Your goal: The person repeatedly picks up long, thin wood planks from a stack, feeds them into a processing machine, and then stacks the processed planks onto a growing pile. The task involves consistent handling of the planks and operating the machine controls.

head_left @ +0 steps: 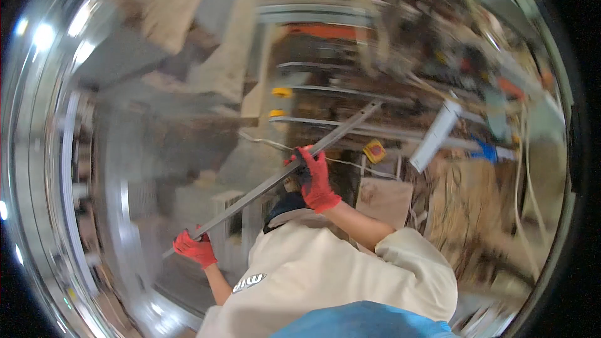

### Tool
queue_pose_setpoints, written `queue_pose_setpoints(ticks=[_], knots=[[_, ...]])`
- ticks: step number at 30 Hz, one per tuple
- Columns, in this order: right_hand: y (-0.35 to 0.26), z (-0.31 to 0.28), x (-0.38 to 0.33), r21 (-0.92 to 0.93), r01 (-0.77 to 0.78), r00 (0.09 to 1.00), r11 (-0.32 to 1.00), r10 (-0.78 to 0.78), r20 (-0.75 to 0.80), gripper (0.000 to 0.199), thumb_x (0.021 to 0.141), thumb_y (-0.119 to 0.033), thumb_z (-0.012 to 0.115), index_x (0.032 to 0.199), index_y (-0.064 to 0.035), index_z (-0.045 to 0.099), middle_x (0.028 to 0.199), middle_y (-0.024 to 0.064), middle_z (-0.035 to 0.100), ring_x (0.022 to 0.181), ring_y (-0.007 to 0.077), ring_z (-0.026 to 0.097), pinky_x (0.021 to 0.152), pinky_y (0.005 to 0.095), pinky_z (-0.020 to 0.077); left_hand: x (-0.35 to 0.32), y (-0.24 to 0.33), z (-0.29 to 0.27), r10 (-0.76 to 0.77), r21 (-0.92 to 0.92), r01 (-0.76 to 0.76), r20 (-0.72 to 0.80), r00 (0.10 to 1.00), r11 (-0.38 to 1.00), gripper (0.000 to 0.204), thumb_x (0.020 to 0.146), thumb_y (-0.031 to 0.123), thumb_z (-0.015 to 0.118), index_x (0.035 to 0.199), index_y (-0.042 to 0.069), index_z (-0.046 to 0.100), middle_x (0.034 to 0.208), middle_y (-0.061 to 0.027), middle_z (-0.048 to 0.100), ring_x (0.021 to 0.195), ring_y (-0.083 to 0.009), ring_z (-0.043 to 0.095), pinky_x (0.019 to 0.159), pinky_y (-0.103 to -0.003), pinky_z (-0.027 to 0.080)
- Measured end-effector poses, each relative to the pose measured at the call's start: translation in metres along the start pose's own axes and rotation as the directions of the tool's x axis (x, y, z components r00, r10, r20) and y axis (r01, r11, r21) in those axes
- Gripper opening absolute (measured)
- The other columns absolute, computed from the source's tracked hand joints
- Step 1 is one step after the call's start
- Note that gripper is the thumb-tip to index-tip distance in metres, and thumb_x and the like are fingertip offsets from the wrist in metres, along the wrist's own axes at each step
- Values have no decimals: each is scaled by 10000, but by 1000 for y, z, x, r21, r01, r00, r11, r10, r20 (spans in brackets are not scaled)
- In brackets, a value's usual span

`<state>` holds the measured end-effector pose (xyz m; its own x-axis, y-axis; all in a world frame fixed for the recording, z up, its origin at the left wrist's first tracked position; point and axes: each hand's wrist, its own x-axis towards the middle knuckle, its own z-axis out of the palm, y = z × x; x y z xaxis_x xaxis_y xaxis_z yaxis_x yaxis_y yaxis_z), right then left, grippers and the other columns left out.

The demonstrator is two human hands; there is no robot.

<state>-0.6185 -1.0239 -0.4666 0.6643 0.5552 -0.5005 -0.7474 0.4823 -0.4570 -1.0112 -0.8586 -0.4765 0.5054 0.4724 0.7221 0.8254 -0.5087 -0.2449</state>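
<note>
A long, straight grey metal bar [250,196] runs slantwise in front of my body, from low on the left to high on the right. Small holes show near its upper right end. My left hand [195,248], in a red glove, grips it close to the lower end. Further up, my right hand [318,180] is closed round the bar in a red glove with dark palm patches. A short stretch of bar sticks out past each hand. Some fingertips are hidden behind the bar.
Ahead lie several long metal bars, two with yellow ends [280,92]. To the right are a small yellow box with a red part [374,151], a pale rectangular piece [436,136], a blue item [484,150] and hanging cables [519,175]. Motion blurs the left side.
</note>
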Motion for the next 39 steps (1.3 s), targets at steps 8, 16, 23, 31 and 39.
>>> queue_pose_setpoints(ticks=[8, 16, 23, 31, 39], knots=[[44, 23, 11, -726, 499, 786, 473, 106, 609, 507, 907, -37, 764, 1378, -41, 574, 1349, 124, 582, 1285, 278, 515, 1112, 405, 412, -236, 10, -93, -769, 249, 731, 295, 567, 635, 618, 578, 330, 872, 1115, 126, 645, 1108, -99, 651, 1133, -361, 580, 1163, -591, 296], [43, 0, 69, -192, 179, 676, -965, -20, 736, 790, 890, -565, 732, 1535, -212, 444, 1494, 104, 513, 1362, 343, 466, 1055, 557, 429, -343, 72, -146, -947, 408, 882, 110, -303, -235, 689, 627, 440, 894, 1214, 179, 641, 1127, -56, 686, 1144, -312, 605, 1019, -520, 375], [80, -71, 153, -50, 267, 859, -962, 214, 466, 882, 927, -658, 645, 1599, -159, 368, 1572, 121, 446, 1417, 335, 439, 1063, 530, 452, -378, -63, -188, -853, 479, 710, -205, -480, -515, 737, 668, 420, 867, 1309, 168, 604, 1221, -89, 714, 1184, -325, 643, 1018, -601, 416], [181, -106, 48, -14, 345, 904, -939, 328, 275, 887, 768, -526, 860, 1472, -132, 491, 1470, 153, 536, 1350, 381, 504, 992, 581, 494, -471, -260, -213, -800, 441, 677, -203, -564, -589, 686, 707, 448, 833, 1289, 143, 635, 1258, -136, 717, 1200, -354, 660, 969, -530, 475], [148, -109, 51, 142, 526, 815, -839, 545, 197, 848, 779, -572, 802, 1487, -213, 501, 1468, 152, 517, 1355, 387, 473, 1022, 612, 454, -553, -361, -220, -765, 495, 631, -115, -634, -598, 678, 705, 468, 845, 1276, 157, 652, 1229, -126, 733, 1181, -326, 684, 956, -528, 483]])
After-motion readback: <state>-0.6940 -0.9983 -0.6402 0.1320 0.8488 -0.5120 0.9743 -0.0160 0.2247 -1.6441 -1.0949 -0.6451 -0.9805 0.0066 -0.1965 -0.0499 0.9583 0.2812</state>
